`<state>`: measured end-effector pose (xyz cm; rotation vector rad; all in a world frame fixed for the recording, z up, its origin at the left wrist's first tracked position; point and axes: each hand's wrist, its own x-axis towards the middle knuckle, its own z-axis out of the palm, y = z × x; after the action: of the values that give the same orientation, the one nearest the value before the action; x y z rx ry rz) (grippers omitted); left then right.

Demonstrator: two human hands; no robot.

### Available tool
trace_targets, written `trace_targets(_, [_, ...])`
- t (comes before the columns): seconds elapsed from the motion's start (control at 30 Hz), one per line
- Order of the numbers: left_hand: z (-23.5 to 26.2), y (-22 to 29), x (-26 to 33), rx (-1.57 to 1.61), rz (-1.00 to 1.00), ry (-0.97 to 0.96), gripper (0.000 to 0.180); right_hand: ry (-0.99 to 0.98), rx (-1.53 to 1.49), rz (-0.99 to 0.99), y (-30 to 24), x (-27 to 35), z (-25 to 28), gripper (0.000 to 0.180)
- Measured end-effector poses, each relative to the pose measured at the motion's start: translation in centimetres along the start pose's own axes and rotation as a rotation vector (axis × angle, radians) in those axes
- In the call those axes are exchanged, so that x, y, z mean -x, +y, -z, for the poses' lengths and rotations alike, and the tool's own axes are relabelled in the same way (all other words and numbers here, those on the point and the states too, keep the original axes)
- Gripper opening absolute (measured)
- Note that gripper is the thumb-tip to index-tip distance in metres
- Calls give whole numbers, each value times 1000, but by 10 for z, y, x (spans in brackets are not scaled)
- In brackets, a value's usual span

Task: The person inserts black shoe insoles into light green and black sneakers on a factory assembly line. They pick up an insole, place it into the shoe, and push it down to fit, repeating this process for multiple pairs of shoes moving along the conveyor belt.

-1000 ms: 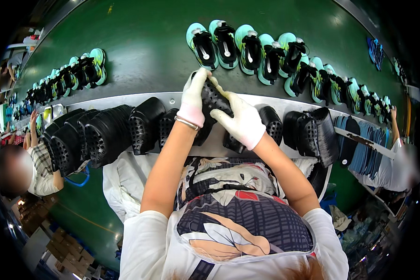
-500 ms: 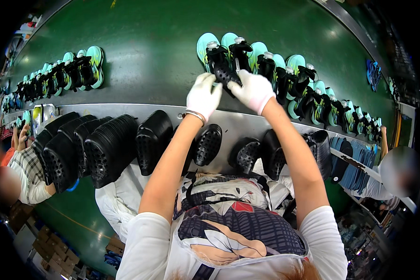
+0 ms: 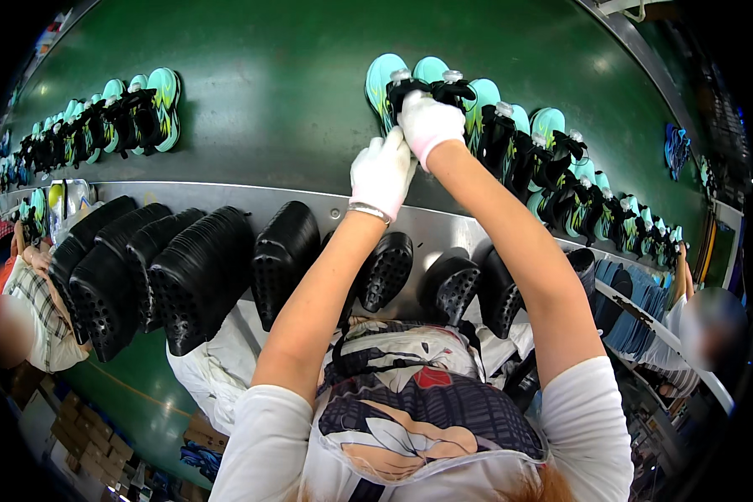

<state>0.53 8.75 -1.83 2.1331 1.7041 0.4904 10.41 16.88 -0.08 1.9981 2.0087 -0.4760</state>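
**Gloved hands on a teal shoe at the top of the belt**

Both hands wear white knitted gloves, soft and slightly fuzzy. The right hand (image 3: 431, 125) sits at upper centre of the frame, its fingers curled down over the black upper of a shoe (image 3: 410, 88); the grip closes on that black part, though the fingertips are hidden under the glove's bulk. The left hand (image 3: 382, 171) lies just below and to the left, touching the right hand's wrist side, fingers pressed together and pointing up toward the shoe; whether it pinches anything cannot be told. A thin metal bracelet (image 3: 368, 212) circles the left wrist.

The shoe stands on its side at the top centre, right under the right hand. Its sole is smooth teal-mint rubber with a rounded toe, its upper black with straps and a small pale round knob on top. It is the leftmost of a row of like shoes (image 3: 560, 167) that curves away to the right edge, each touching the next.

A second row of teal-and-black shoes (image 3: 134, 113) lies at upper left, well apart from the hands. All rest on a matte dark green belt (image 3: 268, 75), smooth with soft glare spots. Below it runs a brushed steel rail (image 3: 226, 197). Against the rail, in the middle band of the frame, lean black moulds (image 3: 201, 276), glossy, oval and dotted with small holes, stacked thick at left and single under the forearms.
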Motion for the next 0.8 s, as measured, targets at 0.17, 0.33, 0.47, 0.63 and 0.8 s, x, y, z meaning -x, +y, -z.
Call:
trace_targets(0.17, [7,9,-6,-124,58,-21,24,-305,147,136,-4,-2,40,28])
trace_targets(0.33, [1,15,-3,-92,100,-137,26,-153,411,423,-6,13,65,23])
trace_targets(0.47, [22,20,-23,-29,97,-373,32,-213,494,505,-8,3,67,16])
trace_targets(0.63, [1,-1,-49,16,168,-544,27,-205,497,524,-14,-5,64,18])
trace_targets(0.8, [-2,-7,-51,105,211,-518,25,-197,376,449,-18,-20,55,24])
